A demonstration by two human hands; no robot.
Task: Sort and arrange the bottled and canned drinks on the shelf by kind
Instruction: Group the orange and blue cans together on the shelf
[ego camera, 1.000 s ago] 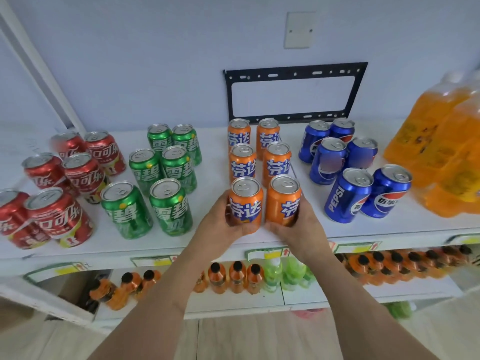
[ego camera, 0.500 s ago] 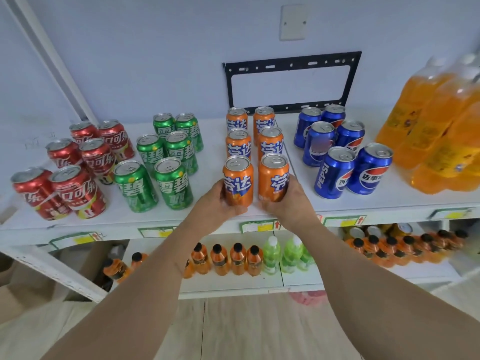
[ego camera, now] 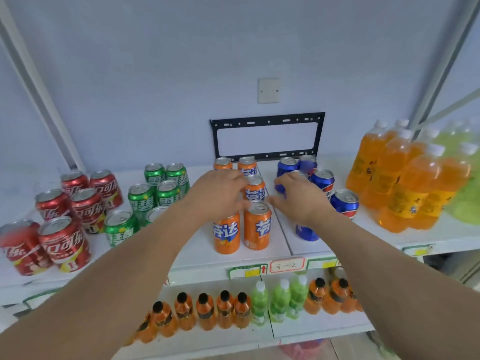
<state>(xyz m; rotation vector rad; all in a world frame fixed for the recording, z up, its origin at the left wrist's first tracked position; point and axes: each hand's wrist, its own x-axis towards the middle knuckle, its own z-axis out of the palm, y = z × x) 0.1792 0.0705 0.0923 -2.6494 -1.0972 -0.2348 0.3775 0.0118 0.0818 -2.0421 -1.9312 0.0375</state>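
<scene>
On the white shelf stand cans grouped by colour: red cola cans at the left, green cans beside them, orange cans in the middle, blue cans to the right. My left hand hovers over the middle row of orange cans with fingers spread. My right hand is open too, just right of the orange cans, covering part of the blue cans. Neither hand holds anything. The two front orange cans stand free near the shelf's edge.
Large orange bottles and pale green bottles stand at the far right. A black metal bracket hangs on the wall behind. The lower shelf holds small orange bottles and small green bottles.
Both hands have let go of the two front orange cans and lifted up and back over the rows behind. The camera has tilted up and pulled back.
</scene>
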